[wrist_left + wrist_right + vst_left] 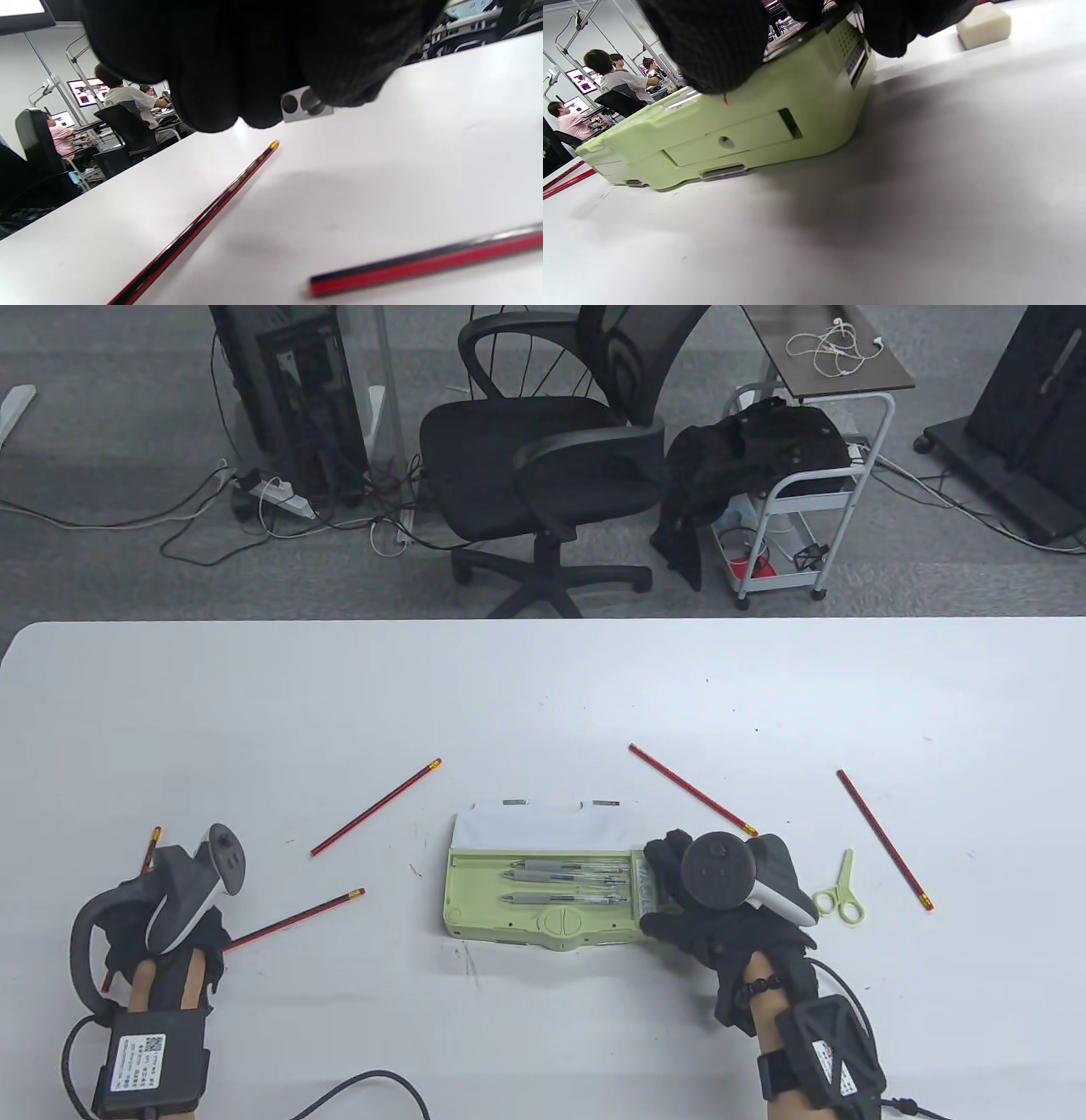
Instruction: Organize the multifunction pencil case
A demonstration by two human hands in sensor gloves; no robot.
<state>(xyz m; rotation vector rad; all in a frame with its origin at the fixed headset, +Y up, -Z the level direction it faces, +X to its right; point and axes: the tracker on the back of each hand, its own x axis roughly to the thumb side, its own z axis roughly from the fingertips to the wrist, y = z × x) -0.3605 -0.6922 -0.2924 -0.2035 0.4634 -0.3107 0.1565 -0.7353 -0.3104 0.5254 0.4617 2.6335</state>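
The green pencil case (543, 920) lies open mid-table, its white lid (543, 824) folded back and three pens (564, 881) in its tray. My right hand (679, 891) grips the case's right end, fingers curled over the top edge (712, 46) and thumb on the near side. My left hand (170, 908) hovers low at the far left over two red pencils (203, 216) (424, 258). Its fingers (212, 63) are bunched, and a small grey block (303, 103) shows at their tips. Whether they pinch it is hidden.
More red pencils lie loose: one left of the case (376, 808), one near my left hand (293, 918), and two to the right (691, 789) (882, 840). Green scissors (840, 891) lie right of my right hand. A white eraser (984, 25) sits beyond the case.
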